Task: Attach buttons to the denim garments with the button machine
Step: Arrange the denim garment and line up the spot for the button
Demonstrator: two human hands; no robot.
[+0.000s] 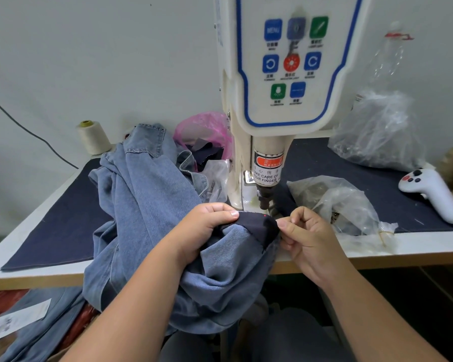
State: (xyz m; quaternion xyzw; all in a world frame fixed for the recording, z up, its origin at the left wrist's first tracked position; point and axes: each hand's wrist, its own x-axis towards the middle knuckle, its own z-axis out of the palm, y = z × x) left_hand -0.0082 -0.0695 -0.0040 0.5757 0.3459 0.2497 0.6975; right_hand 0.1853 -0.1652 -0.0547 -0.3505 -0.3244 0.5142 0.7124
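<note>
A blue denim garment [147, 205] lies bunched across the table and hangs over its front edge. Its dark waistband end [256, 224] sits just below the punch head [263, 199] of the cream button machine [285, 74], with a red laser dot on the cloth. My left hand [207, 226] grips the waistband from the left, thumb on top. My right hand [306, 236] pinches the waistband's right edge between thumb and forefinger. No button is visible.
A dark cloth mat [63, 218] covers the table. Clear plastic bags [345, 205] lie right of the machine, beside a white handheld controller [432, 192]. A pink bag [204, 131] and a thread cone [93, 137] stand at the back left. More denim [45, 322] lies below.
</note>
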